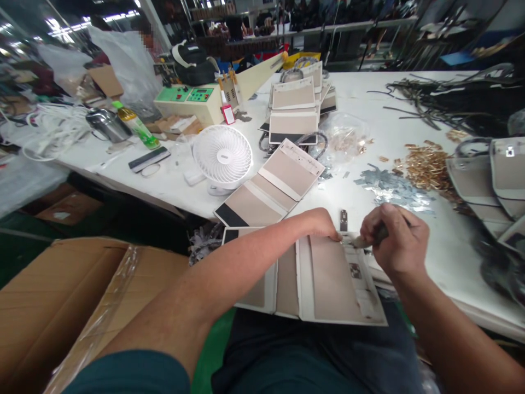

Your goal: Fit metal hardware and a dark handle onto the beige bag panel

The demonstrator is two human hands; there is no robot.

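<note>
A beige and white bag panel (328, 279) lies across my lap and the table's front edge. My left hand (322, 223) rests on its top edge, fingers curled and pressing down near a small fitting. My right hand (391, 238) is closed around a small dark-handled tool (371, 239), its tip at the panel's white strip. A small metal plate (343, 220) lies just beyond the hands.
Another panel (273, 189) lies beyond, with a stack of panels (295, 109) further back. A white fan (222, 156), gold fittings (426, 164), silver pieces (389, 189), dark straps (451, 101) and a green-panelled machine (192, 101) stand on the white table (410, 137). A cardboard box (53, 306) sits at left.
</note>
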